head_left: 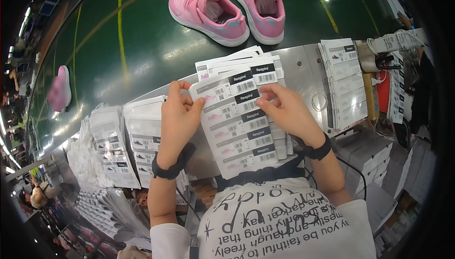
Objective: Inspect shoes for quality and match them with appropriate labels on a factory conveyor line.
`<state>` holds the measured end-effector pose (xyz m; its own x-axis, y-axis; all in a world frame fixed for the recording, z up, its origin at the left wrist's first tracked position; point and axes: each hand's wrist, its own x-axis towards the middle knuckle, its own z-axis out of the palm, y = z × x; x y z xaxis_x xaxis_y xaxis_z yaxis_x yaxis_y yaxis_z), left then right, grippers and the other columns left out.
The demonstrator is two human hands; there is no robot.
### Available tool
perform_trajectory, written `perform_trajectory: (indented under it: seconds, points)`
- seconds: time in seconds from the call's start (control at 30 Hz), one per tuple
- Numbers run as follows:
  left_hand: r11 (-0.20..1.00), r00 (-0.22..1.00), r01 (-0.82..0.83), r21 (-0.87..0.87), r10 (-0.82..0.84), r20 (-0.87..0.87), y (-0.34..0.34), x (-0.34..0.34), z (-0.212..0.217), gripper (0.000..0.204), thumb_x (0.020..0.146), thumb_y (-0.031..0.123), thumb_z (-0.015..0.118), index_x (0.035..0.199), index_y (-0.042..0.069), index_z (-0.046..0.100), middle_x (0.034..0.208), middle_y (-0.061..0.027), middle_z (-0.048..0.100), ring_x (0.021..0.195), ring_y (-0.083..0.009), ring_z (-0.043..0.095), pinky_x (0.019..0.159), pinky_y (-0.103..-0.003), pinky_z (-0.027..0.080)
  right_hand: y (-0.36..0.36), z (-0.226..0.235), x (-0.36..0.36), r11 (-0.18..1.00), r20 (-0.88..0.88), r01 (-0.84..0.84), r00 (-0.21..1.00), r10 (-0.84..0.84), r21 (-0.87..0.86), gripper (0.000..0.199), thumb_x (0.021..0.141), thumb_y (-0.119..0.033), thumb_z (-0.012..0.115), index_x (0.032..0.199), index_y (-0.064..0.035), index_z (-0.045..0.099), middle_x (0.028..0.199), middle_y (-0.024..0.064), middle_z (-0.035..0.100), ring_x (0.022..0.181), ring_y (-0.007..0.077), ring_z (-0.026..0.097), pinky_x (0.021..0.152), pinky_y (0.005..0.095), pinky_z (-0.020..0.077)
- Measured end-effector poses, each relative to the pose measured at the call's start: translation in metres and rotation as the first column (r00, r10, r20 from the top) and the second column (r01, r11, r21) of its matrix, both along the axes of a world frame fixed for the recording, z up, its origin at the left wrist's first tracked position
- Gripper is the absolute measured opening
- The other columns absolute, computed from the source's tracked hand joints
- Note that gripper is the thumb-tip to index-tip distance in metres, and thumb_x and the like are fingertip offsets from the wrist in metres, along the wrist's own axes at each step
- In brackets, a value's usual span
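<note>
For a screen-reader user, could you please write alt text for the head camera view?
Two bare hands, left hand and right hand, hold a sheet of barcode shoe labels above a metal worktable. More label stacks lie on both sides. A pair of pink sneakers rides a green conveyor belt beyond.

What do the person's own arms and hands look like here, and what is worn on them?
Both hands are bare, with no gloves. The left hand and the right hand each have a black band strapped around the wrist. A thin black cable runs by the right forearm. The forearms are uncovered; short white sleeves end near the elbows, part of a white shirt with dark lettering.
</note>
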<state>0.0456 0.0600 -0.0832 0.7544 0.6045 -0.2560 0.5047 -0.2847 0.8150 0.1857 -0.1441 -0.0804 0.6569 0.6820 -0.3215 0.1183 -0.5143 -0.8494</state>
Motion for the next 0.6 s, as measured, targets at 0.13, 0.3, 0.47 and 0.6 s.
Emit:
perform_trajectory:
  seconds: [0.13,0.3,0.47,0.6]
  points:
    - [0.878,0.972,-0.001,-0.478,0.114,0.207,-0.001,-0.004,0.008,0.024,0.086,0.010,0.062,0.102,0.004,0.045,0.076,-0.0063,0.065,0.062,-0.0077,0.058,0.048,-0.021,0.042,-0.004,-0.009,0.000,0.995,-0.104,0.080,0.992,-0.074,0.057,0.024,0.082,-0.015,0.069,0.094,0.0027,0.057,0.082,0.0072,0.062,0.066,0.0118,0.058,0.063,0.0244,0.0476]
    - [0.824,0.956,0.101,-0.557,0.074,0.283,-0.006,-0.007,0.024,0.026,0.087,0.012,0.062,0.109,0.003,0.051,0.085,-0.0036,0.066,0.066,-0.0062,0.058,0.047,-0.017,0.040,-0.013,0.009,-0.009,0.947,-0.314,0.177,0.945,-0.088,0.268,0.014,0.082,-0.003,0.067,0.091,0.0038,0.059,0.082,0.0022,0.062,0.071,0.0059,0.056,0.065,0.0199,0.0461]
    - [0.830,0.971,0.154,-0.537,-0.027,0.237,-0.009,-0.009,0.026,0.026,0.087,0.017,0.063,0.108,0.000,0.062,0.084,-0.0050,0.067,0.063,-0.0043,0.057,0.043,-0.017,0.038,-0.025,0.023,-0.021,0.928,-0.098,0.216,0.976,-0.195,0.302,0.023,0.079,-0.001,0.068,0.101,0.0055,0.064,0.084,0.0091,0.067,0.072,0.0111,0.061,0.060,0.0232,0.0469]
    - [0.776,0.965,0.106,-0.622,0.072,0.254,-0.017,0.001,0.036,0.024,0.088,0.020,0.063,0.097,-0.002,0.067,0.080,-0.0059,0.068,0.056,-0.0040,0.056,0.041,-0.017,0.037,-0.031,0.020,-0.027,0.964,0.700,-0.002,0.687,-0.192,0.267,0.035,0.073,-0.003,0.074,0.105,0.0051,0.063,0.080,0.0128,0.065,0.065,0.0203,0.061,0.055,0.0273,0.0468]
